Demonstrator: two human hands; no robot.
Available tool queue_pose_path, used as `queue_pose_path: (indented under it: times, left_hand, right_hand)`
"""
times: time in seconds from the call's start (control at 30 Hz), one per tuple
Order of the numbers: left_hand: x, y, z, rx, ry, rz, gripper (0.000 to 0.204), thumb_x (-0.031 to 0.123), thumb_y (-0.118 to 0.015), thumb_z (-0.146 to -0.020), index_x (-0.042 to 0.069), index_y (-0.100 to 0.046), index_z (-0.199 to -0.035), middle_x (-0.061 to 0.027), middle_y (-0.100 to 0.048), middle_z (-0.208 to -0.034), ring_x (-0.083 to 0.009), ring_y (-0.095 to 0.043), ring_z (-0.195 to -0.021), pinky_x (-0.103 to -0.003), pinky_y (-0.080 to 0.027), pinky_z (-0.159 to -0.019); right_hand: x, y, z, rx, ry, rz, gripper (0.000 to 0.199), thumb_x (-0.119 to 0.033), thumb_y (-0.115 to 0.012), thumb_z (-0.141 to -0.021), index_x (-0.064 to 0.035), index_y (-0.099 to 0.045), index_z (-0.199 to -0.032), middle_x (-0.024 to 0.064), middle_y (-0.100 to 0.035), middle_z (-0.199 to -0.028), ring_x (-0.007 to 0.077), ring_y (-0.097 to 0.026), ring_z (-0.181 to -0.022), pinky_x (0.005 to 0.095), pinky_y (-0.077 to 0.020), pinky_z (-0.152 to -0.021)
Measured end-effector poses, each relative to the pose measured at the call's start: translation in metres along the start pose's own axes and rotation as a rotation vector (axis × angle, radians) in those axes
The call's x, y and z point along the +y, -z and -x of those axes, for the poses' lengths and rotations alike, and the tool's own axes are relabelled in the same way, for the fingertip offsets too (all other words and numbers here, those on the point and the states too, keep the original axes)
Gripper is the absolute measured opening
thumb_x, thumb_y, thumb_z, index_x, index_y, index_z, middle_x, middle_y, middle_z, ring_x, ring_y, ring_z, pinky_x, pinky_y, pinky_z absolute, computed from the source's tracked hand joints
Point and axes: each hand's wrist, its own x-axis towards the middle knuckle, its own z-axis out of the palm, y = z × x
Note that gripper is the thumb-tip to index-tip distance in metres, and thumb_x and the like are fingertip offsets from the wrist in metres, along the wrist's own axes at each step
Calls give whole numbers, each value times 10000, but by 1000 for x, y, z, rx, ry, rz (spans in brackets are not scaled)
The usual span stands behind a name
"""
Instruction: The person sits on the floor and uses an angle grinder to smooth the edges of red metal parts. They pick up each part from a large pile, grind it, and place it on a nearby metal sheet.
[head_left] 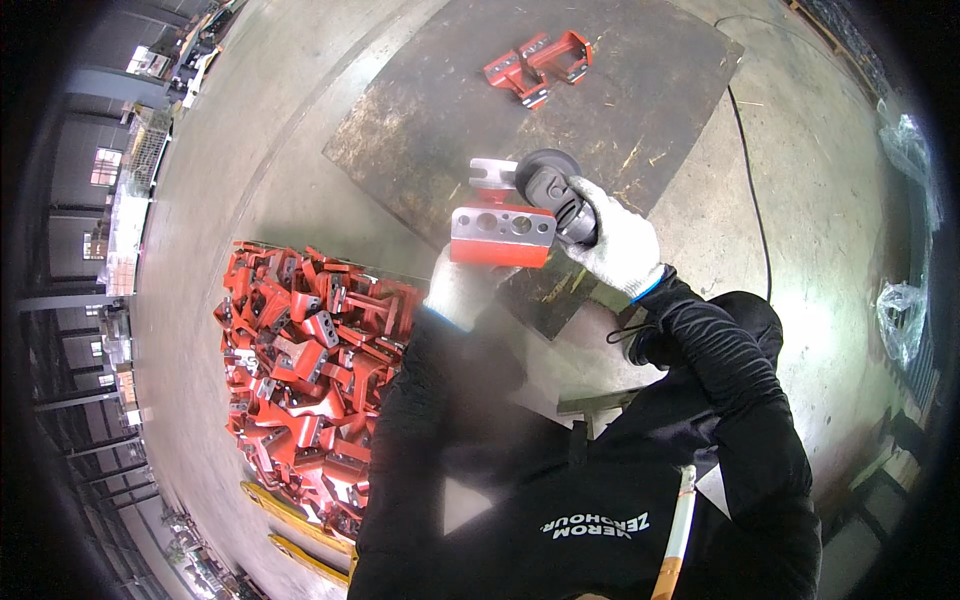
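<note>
Here, the right hand (622,240) clamps the grinder (560,200) at the right, far side of the bracket (502,250), whose near block runs left to right; the left hand (460,288), nearer, grips it, fingertips hidden.

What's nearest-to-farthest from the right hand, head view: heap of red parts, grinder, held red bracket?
1. Grinder: in the right hand.
2. Held red bracket: left of it, in the left hand.
3. Heap of red parts: lower left.
</note>
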Motion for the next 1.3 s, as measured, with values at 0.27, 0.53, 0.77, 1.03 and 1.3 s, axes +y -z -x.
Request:
queue_pose_path:
  times: [0.27, 0.53, 0.77, 1.03, 1.3]
  left_hand:
    - [-6, -8, -3, 59, -178, 12, 350, 197, -573, -1038, 13, -598, -1335, -127, -672, -1275, -255, -687, -1102, -407, -581, -950]
    - [3, 10, -2, -34, 350, 1541, 341, 193, -555, -1062, -22, -620, -1317, -137, -702, -1223, -238, -711, -1059, -384, -601, -905]
    - [13, 26, -5, 31, 1040, 2539, 335, 205, -546, -1068, -14, -631, -1306, -128, -709, -1208, -230, -711, -1064, -381, -598, -914]
    - [19, 3, 0, 112, 964, 2589, 331, 218, -534, -1075, -5, -643, -1294, -119, -718, -1190, -222, -712, -1068, -376, -595, -926]
    - [45, -9, -4, 149, 542, 2052, 349, 249, -489, -1095, 18, -650, -1301, -102, -719, -1209, -211, -708, -1088, -376, -575, -973]
  right_hand:
    - [-6, 1, -2, -94, -9, 12, 873, -299, -869, -756, -193, -474, -1528, 184, -704, -1267, 394, -722, -1060, 449, -600, -891]
    - [-4, 3, -1, -85, -58, 13, 863, -319, -872, -764, -202, -478, -1523, 182, -715, -1235, 390, -731, -1035, 455, -606, -872]
    - [-11, 6, -2, -44, 5, 56, 820, -443, -770, -832, -228, -440, -1552, 223, -714, -1039, 417, -736, -879, 506, -602, -801]
    - [-10, 8, -2, -7, 13, 64, 812, -433, -772, -831, -224, -451, -1547, 221, -715, -1038, 420, -736, -884, 497, -604, -791]
    - [-10, -3, -5, -19, 94, 43, 792, -293, -736, -838, -231, -430, -1566, 219, -710, -1041, 414, -736, -872, 489, -602, -768]
